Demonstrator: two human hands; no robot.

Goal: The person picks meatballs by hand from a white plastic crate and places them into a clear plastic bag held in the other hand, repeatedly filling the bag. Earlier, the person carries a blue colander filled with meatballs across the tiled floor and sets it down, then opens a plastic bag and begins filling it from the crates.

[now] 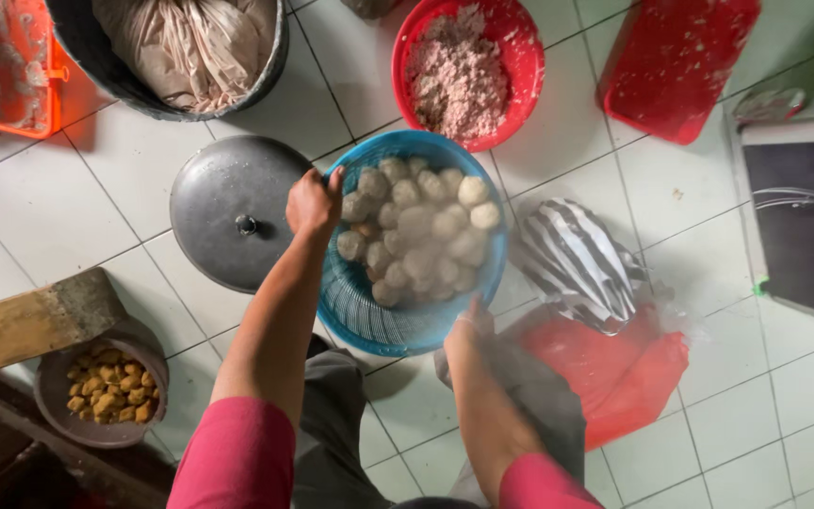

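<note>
Your right hand [468,330] clasps the near rim and your left hand [313,203] the far-left rim of a blue slotted basket [379,325], held above the tiled floor [756,396] and heaped with pale round balls [416,236]. At left, a grey bowl [54,415] holds golden fried pieces [110,385]. Beyond, a red basin [525,57] holds pinkish mince [459,80], beside a grey lid [209,207].

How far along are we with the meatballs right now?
Done: a pile of pale balls already sits in the blue basket. In hand: the left hand and right hand both grip its rim, holding it tilted over the tiled floor. Left: the red bowl holds plenty of unshaped ground mix.
</note>
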